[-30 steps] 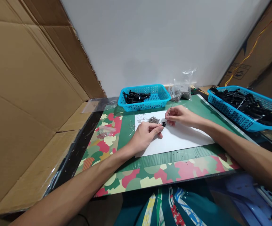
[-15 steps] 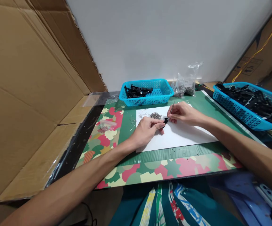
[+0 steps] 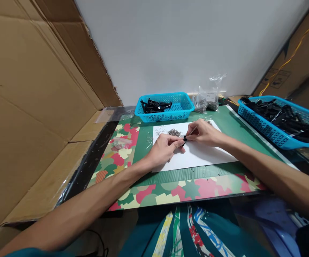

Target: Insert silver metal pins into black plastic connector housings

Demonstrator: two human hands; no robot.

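Over the sheet of white paper (image 3: 194, 157), my left hand (image 3: 163, 149) pinches a small black plastic part (image 3: 184, 139) between thumb and fingers. My right hand (image 3: 205, 133) is closed on a thin metal tool (image 3: 194, 129), held at a slant; its exact kind is too small to tell. The right fingertips meet the black part from the right, and the two hands nearly touch. Just behind my left fingers lies a heap of small silvery metal pieces (image 3: 174, 132), with loose ones scattered to its left.
A blue basket (image 3: 167, 116) with black parts stands at the back, beside clear bags (image 3: 211, 105) of small metal pieces. Another blue basket (image 3: 274, 137), fuller, is at the right. A small plastic bag (image 3: 121, 142) lies on the patterned mat border. Cardboard (image 3: 36, 107) walls the left side.
My right hand has moved slightly left and down, bringing its fingers onto the black part. The tool now leans over more. The whole view has shifted a little.
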